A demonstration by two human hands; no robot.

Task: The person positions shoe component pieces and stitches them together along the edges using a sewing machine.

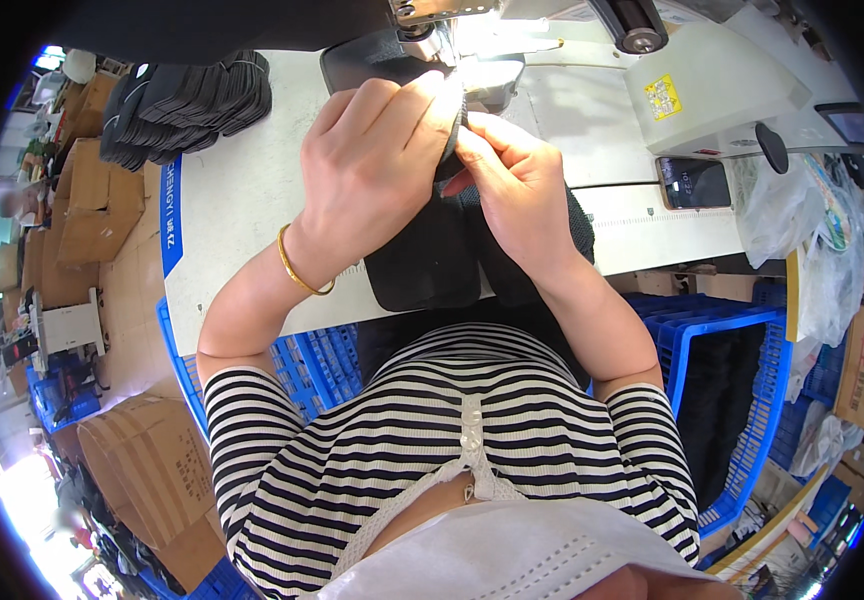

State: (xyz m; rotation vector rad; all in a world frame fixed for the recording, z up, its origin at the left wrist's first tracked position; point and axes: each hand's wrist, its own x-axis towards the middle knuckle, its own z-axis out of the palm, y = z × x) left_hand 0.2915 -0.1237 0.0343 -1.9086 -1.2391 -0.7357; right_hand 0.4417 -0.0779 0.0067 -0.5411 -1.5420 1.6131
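Under the lit head of a sewing machine [430,42], both my hands grip a black fabric piece [422,255] whose lower part hangs toward the table's front edge. My left hand [377,165], with a gold bangle at the wrist, is closed on its upper edge, close to the needle area; glare washes out those fingertips. Just to the right, my right hand [517,185] pinches the same edge between thumb and fingers. Part of the black piece lies behind my right wrist. The needle itself cannot be made out.
Bundled black fabric pieces [187,105] are stacked at the table's far left. A phone [694,183] lies on the right, beside the machine body [732,85] and clear plastic bags [802,240]. Blue crates [722,320] stand below the table; cardboard boxes [147,465] are on the floor at left.
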